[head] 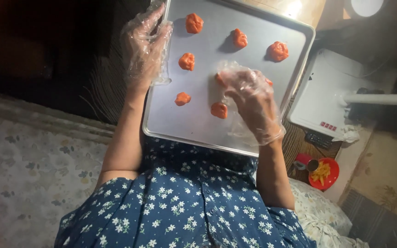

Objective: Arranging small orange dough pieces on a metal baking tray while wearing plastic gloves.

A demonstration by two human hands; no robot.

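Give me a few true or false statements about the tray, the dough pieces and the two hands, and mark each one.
1. Both hands wear clear plastic gloves. True: left hand, right hand.
2. The left hand grips the tray at its left edge. True.
3. The dough pieces are green. False: they are orange-red.
4. The right hand rests off the tray on the white appliance. False: it is over the tray, among the dough pieces.
5. The red bowl sits on the tray. False: it is off to the right, below the appliance.
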